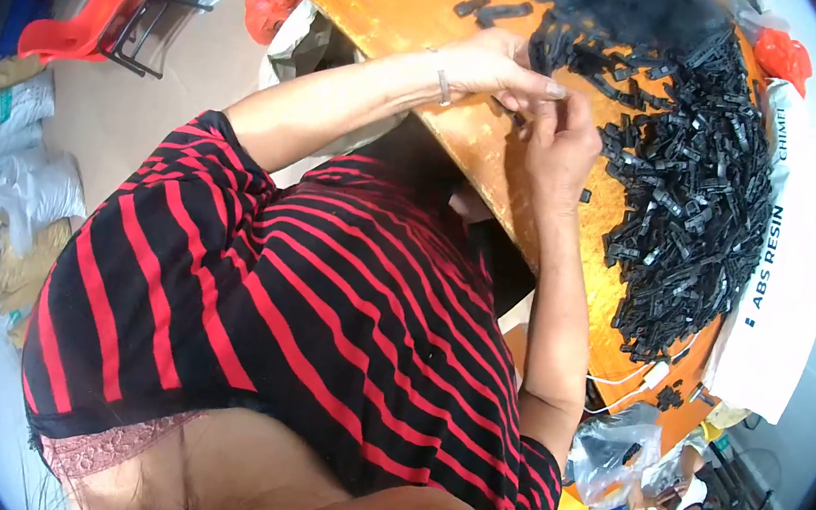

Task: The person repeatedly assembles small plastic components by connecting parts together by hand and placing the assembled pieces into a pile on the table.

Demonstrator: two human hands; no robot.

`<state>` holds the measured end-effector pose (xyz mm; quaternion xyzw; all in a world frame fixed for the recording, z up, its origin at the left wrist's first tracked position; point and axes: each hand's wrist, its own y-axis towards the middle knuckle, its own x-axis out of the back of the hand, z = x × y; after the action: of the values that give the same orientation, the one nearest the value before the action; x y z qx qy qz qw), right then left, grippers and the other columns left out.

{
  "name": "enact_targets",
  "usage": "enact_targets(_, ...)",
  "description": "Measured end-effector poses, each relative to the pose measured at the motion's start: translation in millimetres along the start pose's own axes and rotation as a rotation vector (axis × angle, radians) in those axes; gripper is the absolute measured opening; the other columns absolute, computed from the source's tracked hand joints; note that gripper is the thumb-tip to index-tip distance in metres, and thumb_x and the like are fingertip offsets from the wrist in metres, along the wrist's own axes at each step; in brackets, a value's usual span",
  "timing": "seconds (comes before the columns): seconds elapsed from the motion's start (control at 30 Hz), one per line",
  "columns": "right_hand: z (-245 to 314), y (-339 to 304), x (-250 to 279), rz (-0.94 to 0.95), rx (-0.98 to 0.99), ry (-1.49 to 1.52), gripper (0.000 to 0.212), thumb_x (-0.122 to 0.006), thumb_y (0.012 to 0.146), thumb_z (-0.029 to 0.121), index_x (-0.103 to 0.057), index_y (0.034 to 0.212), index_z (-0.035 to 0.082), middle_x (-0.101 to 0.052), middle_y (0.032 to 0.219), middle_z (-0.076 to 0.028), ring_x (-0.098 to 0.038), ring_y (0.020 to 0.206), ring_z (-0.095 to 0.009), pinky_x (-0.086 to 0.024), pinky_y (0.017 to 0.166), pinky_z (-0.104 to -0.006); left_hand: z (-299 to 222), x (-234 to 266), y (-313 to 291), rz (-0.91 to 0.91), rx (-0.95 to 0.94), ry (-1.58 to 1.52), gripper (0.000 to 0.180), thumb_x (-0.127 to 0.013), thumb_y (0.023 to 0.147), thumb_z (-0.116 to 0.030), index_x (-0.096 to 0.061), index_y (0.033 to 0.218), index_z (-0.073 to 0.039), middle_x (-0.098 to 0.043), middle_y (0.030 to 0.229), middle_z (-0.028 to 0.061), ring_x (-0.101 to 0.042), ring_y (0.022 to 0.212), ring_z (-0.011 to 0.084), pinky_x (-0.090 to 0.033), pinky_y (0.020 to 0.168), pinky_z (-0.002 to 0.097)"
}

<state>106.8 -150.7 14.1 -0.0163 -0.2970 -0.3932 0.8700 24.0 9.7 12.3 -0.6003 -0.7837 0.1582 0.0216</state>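
Above the near edge of an orange table (pixel 395 12), my two hands meet with their fingertips together. My left hand (pixel 490 68), a band round its wrist, is closed with its thumb stretched toward the right hand. Fingers bent inward, my right hand (pixel 563 147) pinches close beside the left thumb. Whatever lies between the fingertips is too small and covered to name. Small black plastic parts (pixel 690 207) form a long heap just right of my hands. A few loose black pieces (pixel 504 12) lie beyond my left hand, and one small black bit (pixel 586 195) rests beside my right wrist.
A white printed sack (pixel 789 268) hangs along the table's right edge. White cables (pixel 656 376) lie at the table's lower right end. Another person (pixel 681 508) sits beyond it near a clear plastic bag (pixel 612 455). A red chair (pixel 92 23) and white sacks (pixel 28 192) stand left.
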Motion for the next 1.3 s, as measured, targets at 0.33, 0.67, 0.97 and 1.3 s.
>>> enact_targets(0.33, -10, 5, 17, 0.390, -0.442, 0.457, 0.014, -0.066, 0.100, 0.010, -0.065, 0.096, -0.003, -0.067, 0.071, -0.005, -0.060, 0.051, -0.010, -0.050, 0.048, -0.0248, 20, 22, -22, -0.132, -0.202, 0.150, 0.016, -0.079, 0.092, -0.016, -0.069, 0.095, -0.004, -0.068, 0.080, -0.0006, -0.064, 0.071, 0.0076, -0.053, 0.063, 0.0222)
enact_targets(0.67, -18, 3, 10, 0.394, -0.478, 0.333, 0.016, -0.069, 0.099, 0.010, -0.060, 0.092, -0.002, -0.067, 0.070, -0.006, -0.059, 0.050, -0.010, -0.049, 0.045, -0.0256, 39, 13, -17, -0.322, -0.226, 0.497, 0.020, -0.082, 0.088, -0.016, -0.065, 0.084, -0.005, -0.065, 0.074, -0.0005, -0.059, 0.065, 0.0085, -0.050, 0.059, 0.0268)
enact_targets(0.97, -35, 3, -3, 0.341, -0.367, -0.009, 0.023, -0.076, 0.093, 0.016, -0.063, 0.080, 0.001, -0.067, 0.065, -0.008, -0.061, 0.054, -0.015, -0.051, 0.054, -0.0331, 26, 2, -27, -0.393, -0.155, 0.685, 0.025, -0.080, 0.087, -0.018, -0.060, 0.080, -0.005, -0.063, 0.072, 0.0081, -0.062, 0.068, 0.0216, -0.049, 0.065, 0.0373)
enact_targets(1.3, -28, 5, 3, 0.400, -0.411, -0.038, 0.025, -0.078, 0.089, 0.018, -0.064, 0.080, 0.000, -0.067, 0.066, -0.012, -0.066, 0.061, -0.022, -0.052, 0.061, -0.0380, 30, 4, -27, -0.375, -0.248, 0.831, 0.023, -0.079, 0.086, -0.020, -0.060, 0.086, -0.006, -0.064, 0.083, 0.0106, -0.064, 0.079, 0.0296, -0.050, 0.070, 0.0410)
